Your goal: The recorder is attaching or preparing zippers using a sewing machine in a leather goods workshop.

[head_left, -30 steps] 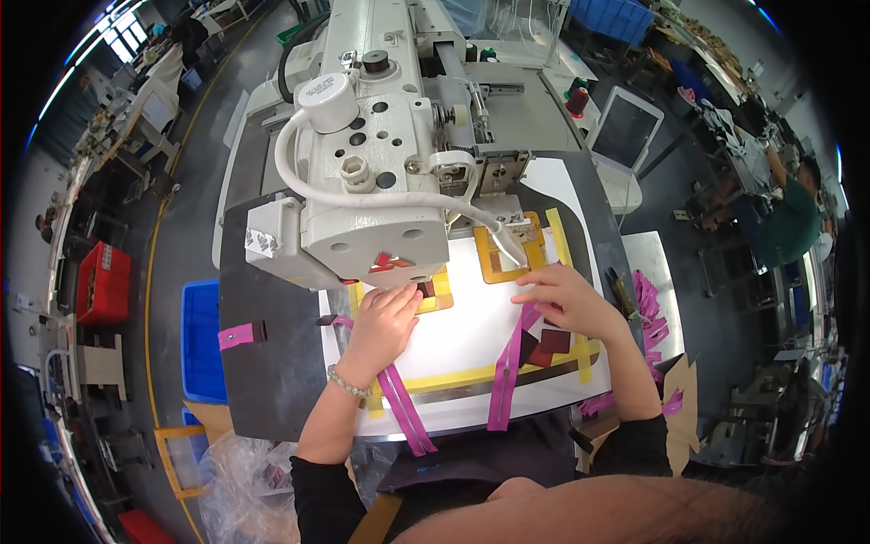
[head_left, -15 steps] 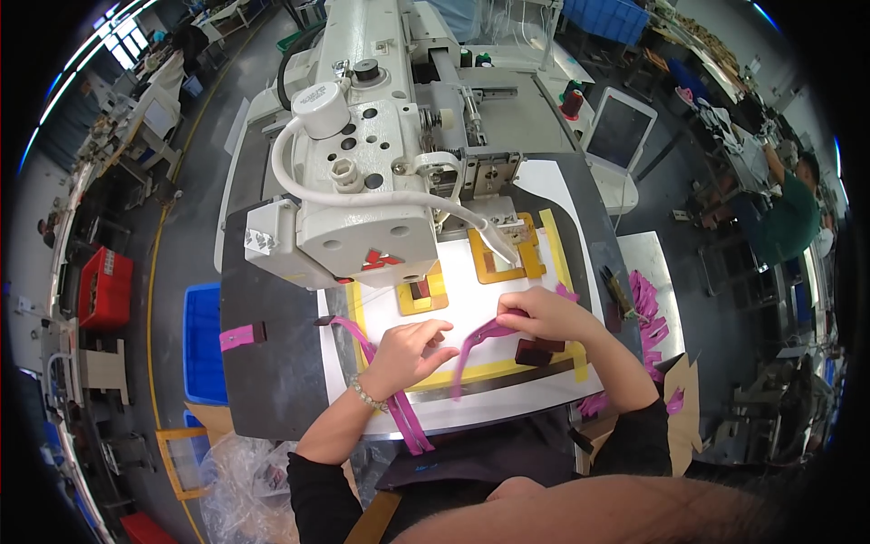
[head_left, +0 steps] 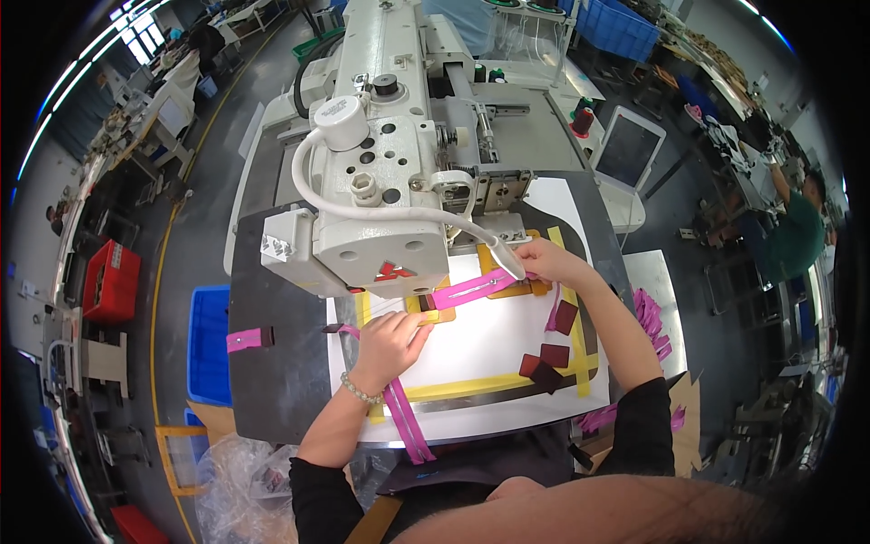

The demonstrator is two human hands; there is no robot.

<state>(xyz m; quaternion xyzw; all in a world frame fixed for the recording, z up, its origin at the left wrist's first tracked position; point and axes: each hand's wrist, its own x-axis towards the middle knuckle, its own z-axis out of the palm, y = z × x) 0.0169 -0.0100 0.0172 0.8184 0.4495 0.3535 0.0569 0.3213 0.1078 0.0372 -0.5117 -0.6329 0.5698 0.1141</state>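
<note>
A pink zipper strip [head_left: 467, 290] stretches across two yellow template plates under the sewing machine head [head_left: 367, 236]. My right hand [head_left: 555, 263] pinches its right end, beside the white hose tip. My left hand [head_left: 390, 346] lies at the left yellow plate [head_left: 443, 315], fingers stretched out near the strip's left end and thumb apart. A dark red piece [head_left: 422, 303] shows there. A second pink zipper [head_left: 408, 422] runs beneath my left wrist and over the table's front edge. Several dark red tabs [head_left: 555, 354] lie below my right forearm, one beside a pink strip [head_left: 554, 308].
White sheeting edged with yellow tape [head_left: 471, 385] covers the work surface. A short pink zipper piece [head_left: 245, 340] lies at the left. Pink strips [head_left: 646, 313] are heaped at the right, near a cardboard box [head_left: 684, 408]. A blue bin [head_left: 209, 344] stands left; a screen [head_left: 627, 145] stands at back right.
My right hand has moved up and away with the pink zipper, which now spans the plates. My left hand has shifted slightly toward the left plate. More dark red tabs are visible.
</note>
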